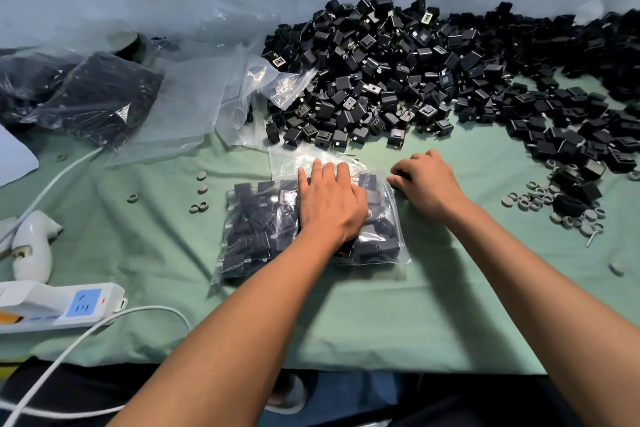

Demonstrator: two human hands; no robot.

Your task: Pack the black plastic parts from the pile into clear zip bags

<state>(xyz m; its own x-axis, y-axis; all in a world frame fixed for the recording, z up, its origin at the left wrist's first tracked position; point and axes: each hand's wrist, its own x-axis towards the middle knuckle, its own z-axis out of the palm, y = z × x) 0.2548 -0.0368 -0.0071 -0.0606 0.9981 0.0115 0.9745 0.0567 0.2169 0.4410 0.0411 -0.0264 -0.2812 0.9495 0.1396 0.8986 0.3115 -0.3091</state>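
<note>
While the left hand (330, 206) lies flat, fingers straight, on the filled zip bag (263, 229) on the green table (346, 322), likely squeezing air out, the right hand (424, 180) curls at its zip corner. Whether that grip pinches the seal is unclear; the pile of black plastic parts (398, 80) lies just beyond.

Dim, cool, even light; soft shadows, bag glare, wide-angle bending at edges.

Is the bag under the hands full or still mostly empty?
Full. The zip bag bulges with black parts from side to side; the left hand presses flat on it. Whether its zip is sealed, cannot tell.
</note>
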